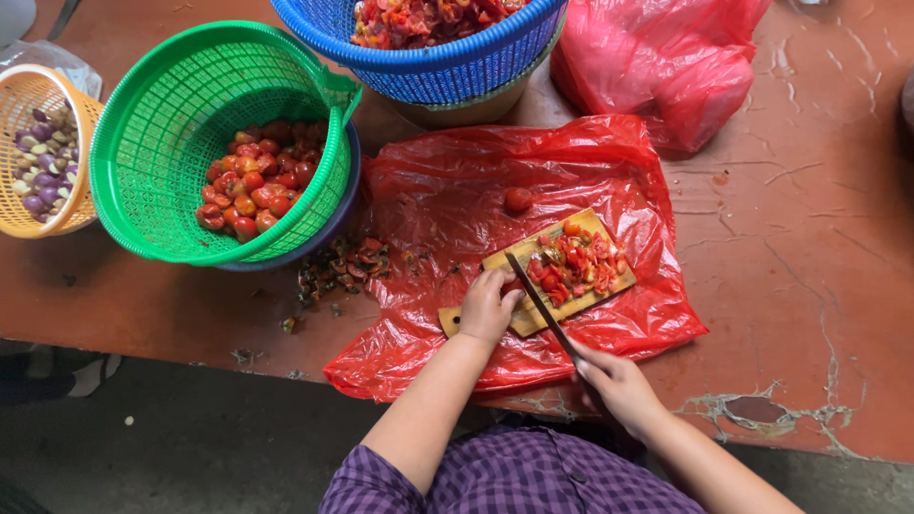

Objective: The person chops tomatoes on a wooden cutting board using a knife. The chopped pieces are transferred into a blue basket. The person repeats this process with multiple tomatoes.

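Wooden board (533, 314) on glossy plastic sheet (457, 200)

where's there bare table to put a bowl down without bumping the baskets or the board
Bare table lies right of the red plastic sheet, below the red bag. A smaller patch lies below the green basket. Crowded: baskets top left, cutting board.
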